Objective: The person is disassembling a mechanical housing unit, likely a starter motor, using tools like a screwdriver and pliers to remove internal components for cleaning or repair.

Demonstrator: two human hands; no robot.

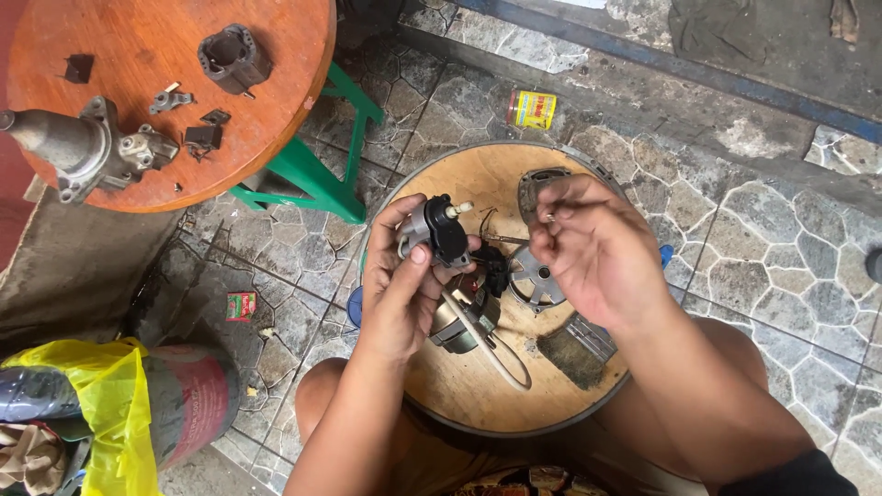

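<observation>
At far left a yellow plastic bag (101, 404) lies on the stone floor (753, 248) beside a grey and red cylinder (188, 400), cut off by the frame edge. Above them a round orange stool (276, 110) with green legs carries loose parts: a grey metal housing (78, 147), a dark ring-shaped casting (234, 60) and a few small brackets. In the middle, a round wooden surface (459, 386) sits between the person's knees. The left hand (400, 285) is closed around a small grey and black motor part (436, 230) with a short pale shaft, held just above the surface. Under it lie a motor body (459, 321) with a pale cable looping out, and a grey slotted disc (537, 280). The right hand (602, 248) pinches something thin between finger and thumb; what it is cannot be made out. A small yellow tin (531, 108) stands on the floor beyond. Judging by the scattered pieces, the device is largely taken apart and nothing looks reassembled. The hands hide much of the centre of the surface
</observation>
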